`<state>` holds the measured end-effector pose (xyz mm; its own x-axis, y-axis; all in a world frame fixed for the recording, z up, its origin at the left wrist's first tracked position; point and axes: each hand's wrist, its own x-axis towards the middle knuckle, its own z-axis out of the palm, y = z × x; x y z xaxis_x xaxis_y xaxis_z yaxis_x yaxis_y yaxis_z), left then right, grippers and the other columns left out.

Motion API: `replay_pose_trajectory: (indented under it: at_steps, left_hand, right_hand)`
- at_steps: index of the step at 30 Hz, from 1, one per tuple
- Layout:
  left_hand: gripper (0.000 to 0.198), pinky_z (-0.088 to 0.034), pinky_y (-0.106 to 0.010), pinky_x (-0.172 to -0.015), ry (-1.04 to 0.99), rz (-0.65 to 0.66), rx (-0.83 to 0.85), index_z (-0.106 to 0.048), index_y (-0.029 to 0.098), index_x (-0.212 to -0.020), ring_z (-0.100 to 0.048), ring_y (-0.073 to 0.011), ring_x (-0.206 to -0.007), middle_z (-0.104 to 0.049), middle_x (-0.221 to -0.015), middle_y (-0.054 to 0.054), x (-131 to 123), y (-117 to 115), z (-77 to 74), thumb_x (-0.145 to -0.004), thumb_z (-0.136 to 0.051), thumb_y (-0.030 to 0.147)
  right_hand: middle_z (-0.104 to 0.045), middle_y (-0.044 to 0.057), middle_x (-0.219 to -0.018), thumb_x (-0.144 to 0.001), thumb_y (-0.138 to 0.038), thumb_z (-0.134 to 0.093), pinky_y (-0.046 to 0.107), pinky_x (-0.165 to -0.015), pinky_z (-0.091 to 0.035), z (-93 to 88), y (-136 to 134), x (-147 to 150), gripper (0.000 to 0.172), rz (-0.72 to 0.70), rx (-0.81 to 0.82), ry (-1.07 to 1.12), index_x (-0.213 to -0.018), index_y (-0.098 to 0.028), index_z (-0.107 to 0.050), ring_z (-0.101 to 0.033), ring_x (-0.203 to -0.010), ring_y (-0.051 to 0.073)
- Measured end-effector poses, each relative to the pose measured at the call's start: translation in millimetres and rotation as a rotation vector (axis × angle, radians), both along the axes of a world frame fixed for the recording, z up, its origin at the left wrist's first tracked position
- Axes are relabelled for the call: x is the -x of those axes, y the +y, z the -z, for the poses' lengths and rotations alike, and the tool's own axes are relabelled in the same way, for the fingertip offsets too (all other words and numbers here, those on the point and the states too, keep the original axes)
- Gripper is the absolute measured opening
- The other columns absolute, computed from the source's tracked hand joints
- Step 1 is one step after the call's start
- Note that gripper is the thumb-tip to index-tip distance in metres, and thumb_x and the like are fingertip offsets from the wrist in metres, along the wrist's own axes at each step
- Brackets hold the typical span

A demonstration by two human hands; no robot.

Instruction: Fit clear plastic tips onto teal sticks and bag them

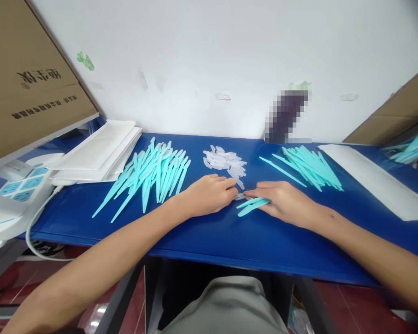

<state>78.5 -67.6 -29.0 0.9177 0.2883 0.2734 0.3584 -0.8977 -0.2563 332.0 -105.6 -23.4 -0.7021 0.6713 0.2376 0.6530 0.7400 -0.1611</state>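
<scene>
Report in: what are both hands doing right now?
Right hand holding a few teal sticks against the blue table. Left hand at the clear caps, grip hidden. Nothing blocking between them.

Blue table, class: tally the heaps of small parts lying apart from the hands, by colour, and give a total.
Turquoise stick heaps: 2, the left heap and the right heap
Clear piece heap: 1
Total: 3
</scene>
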Motion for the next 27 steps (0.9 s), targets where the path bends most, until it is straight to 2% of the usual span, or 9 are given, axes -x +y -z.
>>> replay_pose_trajectory:
  at_steps: [6, 11, 13, 15, 17, 21, 27]
  left_hand:
    - [0.028, -0.049, -0.03, -0.077, -0.07, 0.011, 0.275, -0.071, 0.016, -0.116, -0.068, -0.0174, -0.086, -0.067, -0.104, -0.007, 1.3, -2.1, -2.8, -0.106, -0.046, 0.026]
    - [0.029, -0.051, -0.032, -0.08, -0.081, -0.014, 0.299, -0.071, 0.015, -0.118, -0.067, -0.02, -0.089, -0.068, -0.106, -0.008, 0.0, -2.1, -0.8, -0.104, -0.051, 0.031]
    - [0.029, -0.051, -0.033, -0.081, -0.08, -0.044, 0.28, -0.072, 0.014, -0.115, -0.067, -0.0204, -0.089, -0.068, -0.105, -0.009, -0.3, 0.4, 1.6, -0.105, -0.05, 0.029]
    - [0.03, -0.051, -0.033, -0.082, -0.088, -0.072, 0.27, -0.073, 0.013, -0.11, -0.067, -0.0204, -0.089, -0.068, -0.105, -0.01, 0.6, 3.9, 3.4, -0.106, -0.048, 0.029]
    - [0.031, -0.05, -0.032, -0.082, -0.099, -0.089, 0.277, -0.073, 0.013, -0.109, -0.066, -0.0197, -0.089, -0.067, -0.105, -0.01, 2.9, 7.6, 3.8, -0.107, -0.046, 0.03]
    - [0.031, -0.049, -0.03, -0.081, -0.097, -0.117, 0.329, -0.074, 0.016, -0.112, -0.065, -0.019, -0.09, -0.067, -0.104, -0.008, 9.2, 13.3, 0.8, -0.107, -0.046, 0.028]
    - [0.031, -0.048, -0.031, -0.083, -0.094, -0.146, 0.39, -0.073, 0.016, -0.12, -0.065, -0.0209, -0.096, -0.067, -0.107, -0.008, 13.0, 15.8, -4.1, -0.107, -0.047, 0.026]
  right_hand:
    - [-0.077, 0.009, -0.091, -0.096, -0.021, -0.06, 0.032, -0.07, -0.057, 3.6, -0.7, 2.4, 0.024, 0.021, -0.019, 0.037, -0.111, -0.018, -0.078, -0.075, -0.08, 0.023]
    - [-0.076, 0.008, -0.087, -0.098, -0.023, -0.056, 0.032, -0.069, -0.056, 3.7, -1.7, 5.5, 0.023, 0.029, 0.03, 0.064, -0.109, -0.019, -0.076, -0.074, -0.079, 0.023]
    - [-0.076, 0.009, -0.099, -0.099, -0.027, -0.056, 0.035, -0.074, -0.057, 1.4, -2.4, 5.2, 0.028, 0.061, 0.05, 0.099, -0.122, -0.02, -0.07, -0.074, -0.087, 0.025]
    - [-0.072, 0.012, -0.12, -0.099, -0.033, -0.056, 0.039, -0.083, -0.057, -2.2, -2.9, 3.2, 0.042, 0.104, 0.058, 0.142, -0.139, -0.021, -0.057, -0.072, -0.101, 0.028]
    - [-0.066, 0.015, -0.133, -0.102, -0.037, -0.052, 0.043, -0.087, -0.057, -5.6, -2.4, -0.3, 0.045, 0.127, 0.086, 0.154, -0.143, -0.021, -0.049, -0.069, -0.109, 0.029]
    - [-0.069, 0.012, -0.123, -0.106, -0.037, -0.042, 0.043, -0.086, -0.057, -7.1, 1.7, -7.3, 0.031, 0.101, 0.149, 0.094, -0.128, -0.023, -0.057, -0.071, -0.103, 0.028]
    - [-0.071, 0.011, -0.109, -0.107, -0.033, -0.038, 0.041, -0.079, -0.057, -1.7, 6.7, -9.1, 0.037, 0.07, 0.056, 0.025, -0.131, -0.022, -0.063, -0.071, -0.094, 0.027]
